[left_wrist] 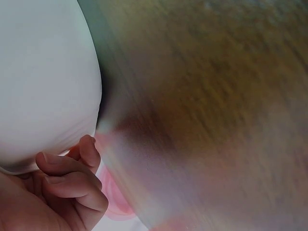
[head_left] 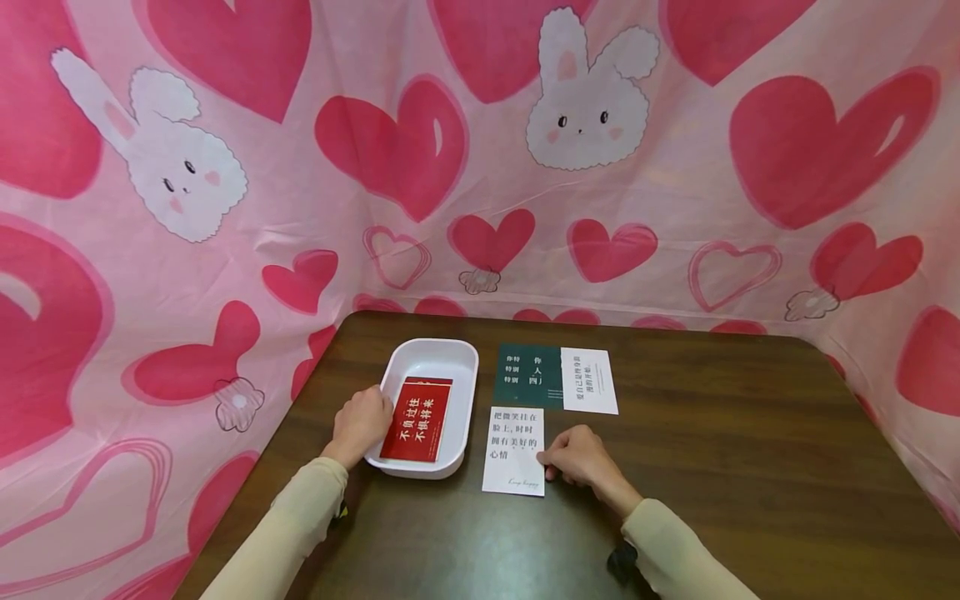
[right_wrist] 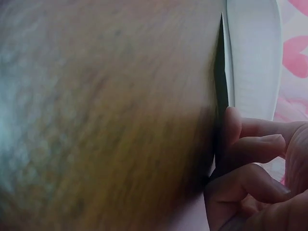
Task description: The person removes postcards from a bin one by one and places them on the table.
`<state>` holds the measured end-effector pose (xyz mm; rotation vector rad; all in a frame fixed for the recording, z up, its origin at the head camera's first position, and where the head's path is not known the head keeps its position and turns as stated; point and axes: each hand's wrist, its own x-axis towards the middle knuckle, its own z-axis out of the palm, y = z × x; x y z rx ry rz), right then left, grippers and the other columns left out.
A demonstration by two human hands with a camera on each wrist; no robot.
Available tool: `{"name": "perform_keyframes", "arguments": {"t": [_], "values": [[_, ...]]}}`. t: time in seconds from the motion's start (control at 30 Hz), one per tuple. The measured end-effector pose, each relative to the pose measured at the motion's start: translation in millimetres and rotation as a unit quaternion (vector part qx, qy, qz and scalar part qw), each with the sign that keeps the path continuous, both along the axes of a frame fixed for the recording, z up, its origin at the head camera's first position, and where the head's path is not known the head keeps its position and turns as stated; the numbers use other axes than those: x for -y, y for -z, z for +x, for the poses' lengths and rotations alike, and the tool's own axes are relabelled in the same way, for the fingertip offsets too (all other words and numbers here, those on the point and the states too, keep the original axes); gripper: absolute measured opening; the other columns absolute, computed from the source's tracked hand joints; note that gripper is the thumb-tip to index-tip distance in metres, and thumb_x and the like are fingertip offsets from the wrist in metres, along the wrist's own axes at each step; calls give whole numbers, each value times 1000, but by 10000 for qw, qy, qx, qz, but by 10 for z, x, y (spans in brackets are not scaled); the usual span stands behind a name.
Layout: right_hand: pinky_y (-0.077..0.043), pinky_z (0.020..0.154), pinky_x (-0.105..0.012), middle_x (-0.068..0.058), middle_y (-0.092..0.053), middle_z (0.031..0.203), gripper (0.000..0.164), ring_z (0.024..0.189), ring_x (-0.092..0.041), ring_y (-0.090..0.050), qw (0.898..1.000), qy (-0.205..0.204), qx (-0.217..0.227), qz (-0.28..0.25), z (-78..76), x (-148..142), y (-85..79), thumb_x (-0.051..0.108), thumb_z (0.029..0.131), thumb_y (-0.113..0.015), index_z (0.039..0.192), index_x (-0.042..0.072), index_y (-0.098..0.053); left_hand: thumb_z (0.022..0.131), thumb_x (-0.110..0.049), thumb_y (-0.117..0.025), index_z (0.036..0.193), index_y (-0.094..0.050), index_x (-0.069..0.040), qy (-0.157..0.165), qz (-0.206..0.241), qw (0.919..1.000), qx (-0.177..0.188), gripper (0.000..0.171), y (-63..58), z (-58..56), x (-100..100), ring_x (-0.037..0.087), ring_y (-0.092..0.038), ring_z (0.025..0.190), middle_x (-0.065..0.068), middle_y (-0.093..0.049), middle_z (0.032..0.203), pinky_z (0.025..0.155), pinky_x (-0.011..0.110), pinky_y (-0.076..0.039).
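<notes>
On the left side of the table stands a white plastic tray (head_left: 468,392) with a red card (head_left: 416,421) bearing white characters lying in it. My left hand (head_left: 362,423) grips the tray's left rim, and in the left wrist view its curled fingers (left_wrist: 72,180) sit against the white wall (left_wrist: 43,86). To the right of the tray is a white card (head_left: 513,462) printed with dark characters. My right hand (head_left: 585,458) pinches this card by its right edge. Seen nearly edge-on in the right wrist view, the card (right_wrist: 228,72) stands slightly raised at the fingertips (right_wrist: 233,118).
Behind the pinched card lies a dark green card (head_left: 525,392) with white characters. A second white card (head_left: 588,383) lies beside it, slightly overlapping. The brown wooden table (head_left: 735,450) stretches right, with a pink heart-and-rabbit curtain (head_left: 495,167) along its back and sides.
</notes>
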<state>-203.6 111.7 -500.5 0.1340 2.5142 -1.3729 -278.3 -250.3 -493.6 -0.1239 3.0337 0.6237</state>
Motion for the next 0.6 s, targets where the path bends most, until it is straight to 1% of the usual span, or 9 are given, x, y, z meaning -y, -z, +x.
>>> {"name": "perform_keyframes", "arguments": {"t": [0.2, 0.6], "values": [[-31, 44, -24, -5, -64, 60, 22, 45, -14, -45, 10000, 5, 43, 33, 9, 5, -8, 13, 93, -77, 72, 6, -74, 103, -20, -62, 114, -62, 9, -5, 56, 10000, 46, 31, 0, 2, 8, 27, -64, 74, 14, -64, 86, 72, 50, -61], [-32, 45, -24, -6, -64, 61, 22, 46, -14, -46, 9998, -16, 168, 46, -21, -13, 8, 15, 94, -76, 73, 6, -74, 103, -20, -62, 112, -62, 8, 5, 20, 10000, 19, 29, -31, 8, -8, 27, -64, 74, 13, -63, 85, 72, 50, -61]]}}
